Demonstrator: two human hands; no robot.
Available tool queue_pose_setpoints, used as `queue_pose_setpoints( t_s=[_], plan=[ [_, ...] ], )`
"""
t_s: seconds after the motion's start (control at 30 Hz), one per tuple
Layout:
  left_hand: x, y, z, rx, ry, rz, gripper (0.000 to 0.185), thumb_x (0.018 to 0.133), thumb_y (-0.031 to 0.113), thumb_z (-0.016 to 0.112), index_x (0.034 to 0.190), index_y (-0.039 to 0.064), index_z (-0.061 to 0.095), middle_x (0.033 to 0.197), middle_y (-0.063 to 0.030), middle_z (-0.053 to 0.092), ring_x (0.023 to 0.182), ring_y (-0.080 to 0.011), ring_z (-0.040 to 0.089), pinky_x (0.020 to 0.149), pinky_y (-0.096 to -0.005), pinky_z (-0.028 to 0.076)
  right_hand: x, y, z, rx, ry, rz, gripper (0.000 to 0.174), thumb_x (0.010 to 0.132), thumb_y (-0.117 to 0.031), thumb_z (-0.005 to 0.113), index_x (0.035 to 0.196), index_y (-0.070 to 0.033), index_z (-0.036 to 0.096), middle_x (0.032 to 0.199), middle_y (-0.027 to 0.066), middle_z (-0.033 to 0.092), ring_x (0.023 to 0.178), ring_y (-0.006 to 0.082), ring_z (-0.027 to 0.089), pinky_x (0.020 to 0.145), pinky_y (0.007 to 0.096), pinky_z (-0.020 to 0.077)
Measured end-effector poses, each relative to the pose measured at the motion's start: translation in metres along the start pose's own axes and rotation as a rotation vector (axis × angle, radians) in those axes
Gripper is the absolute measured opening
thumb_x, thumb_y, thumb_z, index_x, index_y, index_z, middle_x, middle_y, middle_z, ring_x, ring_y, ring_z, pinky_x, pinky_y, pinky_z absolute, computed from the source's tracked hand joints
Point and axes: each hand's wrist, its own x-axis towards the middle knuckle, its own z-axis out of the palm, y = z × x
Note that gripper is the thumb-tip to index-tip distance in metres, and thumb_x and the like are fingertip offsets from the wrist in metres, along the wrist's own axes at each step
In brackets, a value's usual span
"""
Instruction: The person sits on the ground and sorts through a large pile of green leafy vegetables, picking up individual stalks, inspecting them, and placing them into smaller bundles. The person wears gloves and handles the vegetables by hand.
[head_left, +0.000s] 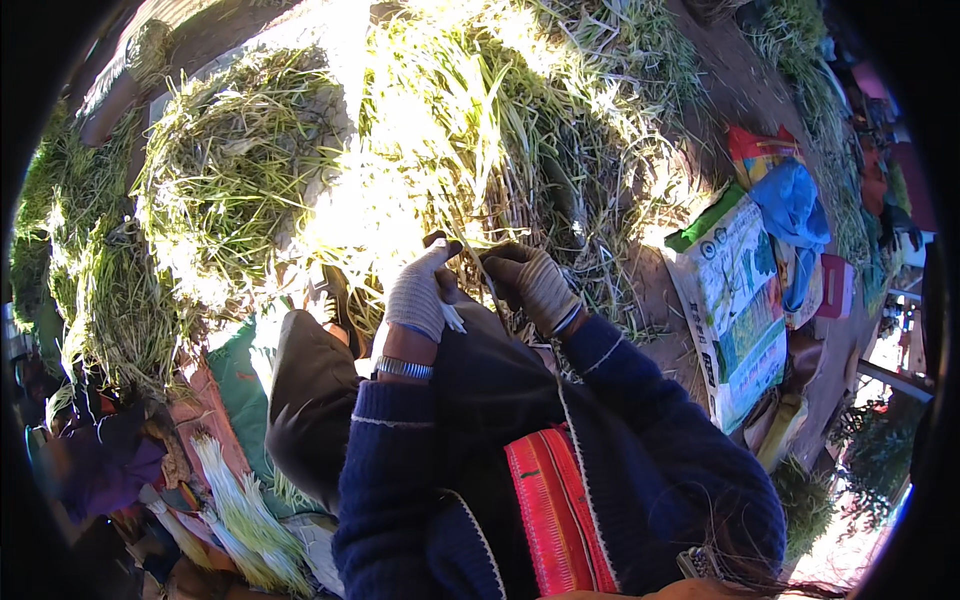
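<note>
My left hand (420, 292), in a knitted fingerless glove, is held above my lap, its fingers bent around the pale white end of a plant stalk (453, 318). Close by on the right, my right hand (531, 283), gloved alike, pinches a thin brownish stalk (480, 264) that slants between the two hands. Just beyond them lies a large heap of long green stalks and leaves (517, 157), partly washed out by bright sun.
A second heap of green stalks (232, 165) lies at the left. Bundles of pale-stemmed plants (240, 510) rest at the lower left, near a green cloth (244, 405). On the right are a printed woven sack (731, 300), a blue plastic bag (791, 202) and a red plastic object (834, 286).
</note>
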Motion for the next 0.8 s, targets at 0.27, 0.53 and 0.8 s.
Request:
queue_pose_setpoints(
  t_s=[0.27,0.53,0.8],
  plan=[
    [0.004,-0.003,-0.005,-0.030,-0.076,0.037,0.013,0.095,0.014,0.064,0.093,0.001,0.062,0.062,-0.0003,0.053,0.050,-0.0100,0.049,0.046,-0.0218,0.036,-0.006,-0.007,0.011,-0.090,-0.059,0.039,0.027,0.089,-0.021,0.070,0.108,-0.002,0.069,0.081,0.0013,0.068,0.062,0.0092,0.060,0.052,0.0232,0.0469],
    [0.010,-0.008,-0.004,-0.033,0.030,0.057,0.023,0.094,0.015,0.062,0.101,-0.007,0.063,0.056,-0.0030,0.049,0.048,-0.0143,0.043,0.050,-0.0255,0.035,-0.007,0.002,0.019,-0.547,0.039,-0.273,0.027,0.084,-0.017,0.076,0.105,-0.001,0.070,0.091,0.0050,0.073,0.079,0.0129,0.066,0.073,0.0282,0.0541],
    [-0.009,0.000,0.000,-0.006,-0.296,0.028,0.021,0.096,0.017,0.062,0.105,-0.002,0.064,0.062,-0.0019,0.053,0.050,-0.0106,0.045,0.047,-0.0222,0.033,0.011,-0.004,-0.002,0.158,-0.274,0.095,0.022,0.087,-0.015,0.071,0.104,-0.002,0.066,0.087,0.0014,0.066,0.079,0.0108,0.063,0.072,0.0244,0.0499]
  ],
)
